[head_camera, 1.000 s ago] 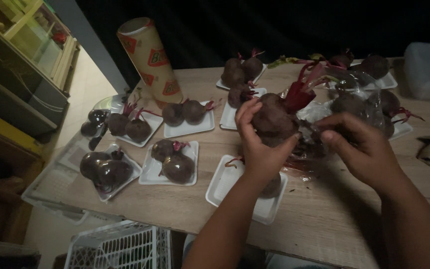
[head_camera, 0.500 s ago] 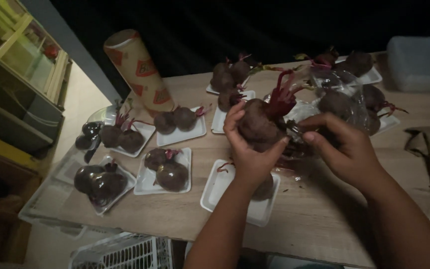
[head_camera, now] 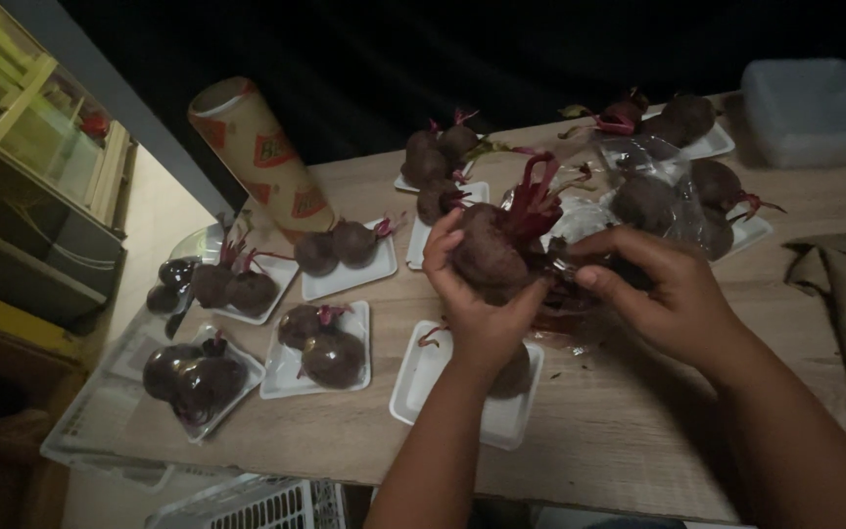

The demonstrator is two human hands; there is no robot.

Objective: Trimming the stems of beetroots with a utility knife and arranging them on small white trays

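We cup the beetroot [head_camera: 490, 250] firmly in our left hand [head_camera: 477, 294]; right hand [head_camera: 653, 289] fingers pinch the clear bag [head_camera: 580, 294] beside it, so we should peel gently.

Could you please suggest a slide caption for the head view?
Left hand holds a beetroot above a white tray; right hand pinches clear wrap.

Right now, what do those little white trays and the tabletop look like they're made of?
The white trays look like foam plastic: matte, thin-walled, with rounded raised rims, though the dim light leaves it open. The table looks like pale unvarnished wood or a wood-look laminate, going by its grain streaks. The left hand holds a beetroot above one tray.
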